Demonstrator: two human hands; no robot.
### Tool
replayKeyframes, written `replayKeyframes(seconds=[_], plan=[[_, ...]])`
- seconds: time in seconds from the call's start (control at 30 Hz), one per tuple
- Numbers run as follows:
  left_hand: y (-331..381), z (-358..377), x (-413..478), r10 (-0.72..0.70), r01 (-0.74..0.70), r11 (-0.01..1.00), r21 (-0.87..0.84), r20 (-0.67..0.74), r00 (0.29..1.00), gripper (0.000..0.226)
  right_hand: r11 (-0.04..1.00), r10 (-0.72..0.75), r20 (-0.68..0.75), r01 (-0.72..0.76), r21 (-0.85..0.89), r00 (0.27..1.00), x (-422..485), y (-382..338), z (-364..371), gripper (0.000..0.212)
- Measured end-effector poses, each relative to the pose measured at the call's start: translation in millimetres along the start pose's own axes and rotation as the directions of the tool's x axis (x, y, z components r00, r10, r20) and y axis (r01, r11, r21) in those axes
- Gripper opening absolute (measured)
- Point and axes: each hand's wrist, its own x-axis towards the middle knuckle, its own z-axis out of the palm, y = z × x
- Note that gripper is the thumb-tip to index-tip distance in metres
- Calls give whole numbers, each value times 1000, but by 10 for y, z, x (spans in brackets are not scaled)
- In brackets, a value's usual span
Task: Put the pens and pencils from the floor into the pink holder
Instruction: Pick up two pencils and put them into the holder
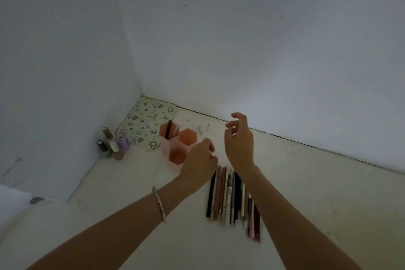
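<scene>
A pink holder [173, 148] made of hexagonal cups stands on the floor near the corner. One dark pen [168, 130] stands in its far left cup. Several pens and pencils [232, 199] lie side by side on the floor, nearer to me and to the right. My left hand [200, 163] hovers just right of the holder's front cup, fingers curled loosely, and I cannot see anything in it. My right hand [238, 140] is raised above the far end of the pens, fingers spread and empty.
A patterned green mat [144, 124] lies in the corner behind the holder. Several small bottles [112, 144] stand against the left wall. White walls close in on the left and back. Bare floor stretches to the right and toward me.
</scene>
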Motion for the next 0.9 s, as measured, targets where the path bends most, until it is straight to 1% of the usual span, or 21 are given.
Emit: replayKeyframes(seconds=[0.03, 0.07, 0.1, 0.17, 0.27, 0.33, 0.4, 0.47, 0.57, 0.67, 0.73, 0.8, 0.83, 0.9], plan=[[-50, 162, -46, -70, 57, 993, 107, 127, 989, 11, 1000, 27, 5, -27, -2, 1000, -9, 78, -91, 37], [-121, 295, -83, -140, 95, 972, 216, 203, 969, 14, 999, 48, 14, -48, -2, 999, -30, 146, -156, 36], [-181, 413, -112, -202, 124, 944, 306, 238, 950, 19, 998, 65, 25, -64, -5, 998, -59, 222, -223, 35], [-255, 556, -125, -292, 187, 894, 407, 213, 932, 23, 996, 85, 40, -84, -13, 996, -122, 357, -329, 32], [-298, 673, -68, -339, 226, 849, 477, 164, 927, 22, 995, 94, 71, -91, -36, 993, -212, 494, -425, 30], [-303, 712, -29, -345, 244, 855, 457, 151, 926, 19, 994, 103, 92, -99, -50, 990, -247, 551, -446, 31], [-289, 719, -3, -354, 273, 868, 415, 132, 926, 23, 993, 110, 107, -105, -56, 988, -258, 578, -429, 31], [-287, 749, 14, -347, 264, 867, 422, 134, 928, 25, 993, 113, 120, -107, -53, 986, -262, 594, -396, 31], [-284, 810, 22, -328, 247, 860, 446, 112, 938, 18, 994, 101, 145, -93, -64, 984, -259, 598, -344, 30], [-270, 821, 1, -340, 271, 865, 423, 96, 936, 33, 994, 94, 165, -84, -63, 982, -255, 588, -319, 30], [-234, 742, 8, -324, 268, 899, 346, 114, 939, 37, 994, 98, 169, -90, -55, 981, -240, 588, -316, 29], [-178, 564, 63, -267, 240, 950, 200, 116, 957, 35, 993, 101, 160, -90, -74, 982, -215, 578, -303, 25], [-134, 446, 109, -229, 216, 969, 118, 106, 968, 35, 990, 100, 164, -81, -116, 981, -203, 577, -284, 23], [-23, 167, 223, -149, 149, 989, 1, 57, 987, 34, 962, 118, 228, -54, -267, 967, -190, 576, -198, 20]])
